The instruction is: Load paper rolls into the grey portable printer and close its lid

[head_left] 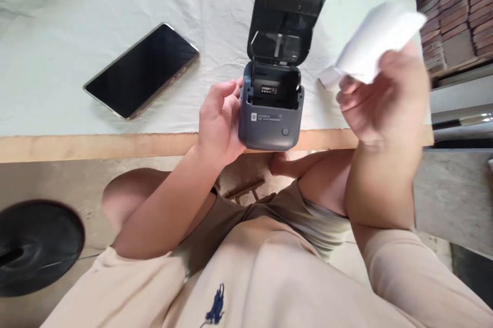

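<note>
My left hand point(221, 117) is closed around the left side of a small dark grey label printer point(269, 130), at the table's front edge. The printer's lid point(287, 22) stands raised, and its paper bay point(275, 87) holds no roll. A Bluetooth mark, small print and a round button show on its front. Off to the right, my right hand point(385, 94) is raised and closed on a piece of white paper point(379, 40), apart from the printer. Motion blurs the paper, so I cannot tell whether it is a roll or a folded sheet.
A smartphone point(142, 71) with a dark screen lies on the pale cloth point(223, 4) to the left. The table's bare wooden edge point(96, 147) runs in front of me. Stacked bricks point(454, 4) stand at the far right. A round black base point(42, 246) is on the floor at left.
</note>
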`<state>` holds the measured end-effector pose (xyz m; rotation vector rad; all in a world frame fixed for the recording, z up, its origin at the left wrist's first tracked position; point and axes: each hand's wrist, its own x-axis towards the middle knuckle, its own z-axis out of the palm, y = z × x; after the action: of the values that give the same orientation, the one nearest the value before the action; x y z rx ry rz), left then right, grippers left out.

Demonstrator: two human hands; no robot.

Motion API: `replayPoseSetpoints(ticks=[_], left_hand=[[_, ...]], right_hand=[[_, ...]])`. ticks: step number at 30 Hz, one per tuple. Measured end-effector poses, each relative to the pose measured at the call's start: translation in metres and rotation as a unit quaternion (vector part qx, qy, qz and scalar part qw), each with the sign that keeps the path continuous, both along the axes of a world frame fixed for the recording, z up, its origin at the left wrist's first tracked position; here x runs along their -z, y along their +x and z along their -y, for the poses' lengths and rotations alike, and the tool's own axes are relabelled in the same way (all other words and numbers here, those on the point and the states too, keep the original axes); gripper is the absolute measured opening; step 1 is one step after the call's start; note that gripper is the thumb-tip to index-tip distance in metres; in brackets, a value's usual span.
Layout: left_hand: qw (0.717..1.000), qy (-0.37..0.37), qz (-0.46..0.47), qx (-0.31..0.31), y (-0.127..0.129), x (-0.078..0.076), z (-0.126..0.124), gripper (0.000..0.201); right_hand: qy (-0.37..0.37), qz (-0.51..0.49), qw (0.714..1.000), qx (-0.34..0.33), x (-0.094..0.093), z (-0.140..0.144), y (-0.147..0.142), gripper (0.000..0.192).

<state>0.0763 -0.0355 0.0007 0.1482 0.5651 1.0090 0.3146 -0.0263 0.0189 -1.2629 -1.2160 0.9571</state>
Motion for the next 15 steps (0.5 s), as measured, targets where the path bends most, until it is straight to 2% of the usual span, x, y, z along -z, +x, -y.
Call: replayPoseSetpoints(ticks=[3, 7, 9, 11, 13, 15], left_hand=[[1.000, -0.026, -0.004, -0.016, 0.001, -0.004, 0.000, 0.048], [1.000, 0.004, 0.016, -0.005, -0.001, -0.001, 0.003, 0.051], [1.000, 0.025, 0.017, -0.005, -0.003, 0.002, 0.004, 0.049], [0.999, 0.032, 0.006, -0.013, -0.004, 0.004, 0.004, 0.048], [0.999, 0.034, -0.006, -0.013, -0.005, 0.004, 0.004, 0.048], [0.999, 0.038, -0.014, -0.004, -0.006, 0.003, 0.003, 0.048]], right_hand=[[0.011, 0.060, 0.998, 0.013, 0.021, -0.003, -0.006, 0.042], [0.063, 0.209, 0.976, -0.003, 0.038, 0.001, -0.012, 0.037], [0.091, 0.297, 0.950, -0.015, 0.042, 0.005, -0.014, 0.033], [0.081, 0.363, 0.928, -0.037, 0.044, 0.008, -0.016, 0.030], [0.081, 0.391, 0.915, -0.052, 0.042, 0.011, -0.014, 0.035], [0.127, 0.384, 0.914, -0.022, 0.037, 0.012, -0.007, 0.040]])
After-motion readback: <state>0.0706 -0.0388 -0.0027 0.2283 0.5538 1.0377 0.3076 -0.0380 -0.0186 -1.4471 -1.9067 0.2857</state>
